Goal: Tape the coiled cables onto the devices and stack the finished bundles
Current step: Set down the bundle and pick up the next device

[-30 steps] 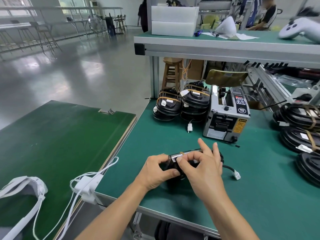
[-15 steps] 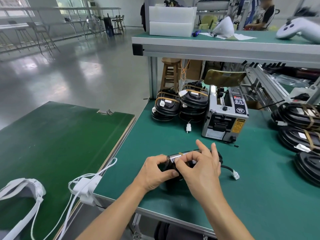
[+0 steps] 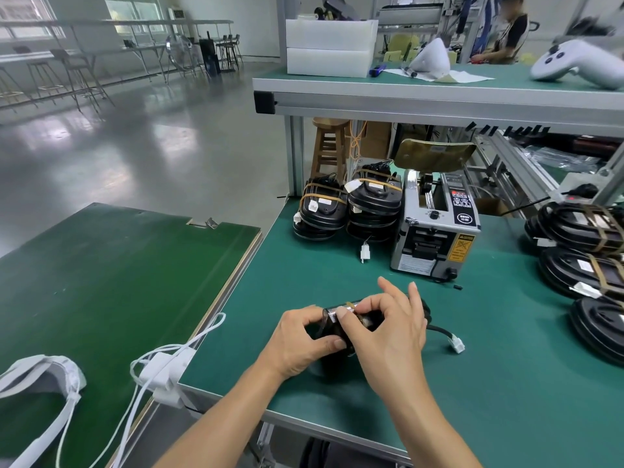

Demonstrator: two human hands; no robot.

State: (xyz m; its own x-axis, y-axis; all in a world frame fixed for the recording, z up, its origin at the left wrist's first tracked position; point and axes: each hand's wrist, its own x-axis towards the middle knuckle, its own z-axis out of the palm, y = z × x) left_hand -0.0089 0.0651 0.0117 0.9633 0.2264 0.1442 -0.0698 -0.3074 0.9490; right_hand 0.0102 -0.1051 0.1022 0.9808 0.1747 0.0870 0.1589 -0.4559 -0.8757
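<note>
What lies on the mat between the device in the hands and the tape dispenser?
In the head view, only bare green mat lies between the device and the tape dispenser; a small black bit sits off right.

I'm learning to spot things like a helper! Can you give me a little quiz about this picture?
1. True or false: both hands hold the black device.
2. What grey machine stands behind the hands? A) fan B) tape dispenser C) printer
3. Fill in: the white connector on the device's cable lies on the green ____.

Key:
1. True: the left hand and right hand grip it, fingers pinching the tape strip.
2. B
3. table
</note>
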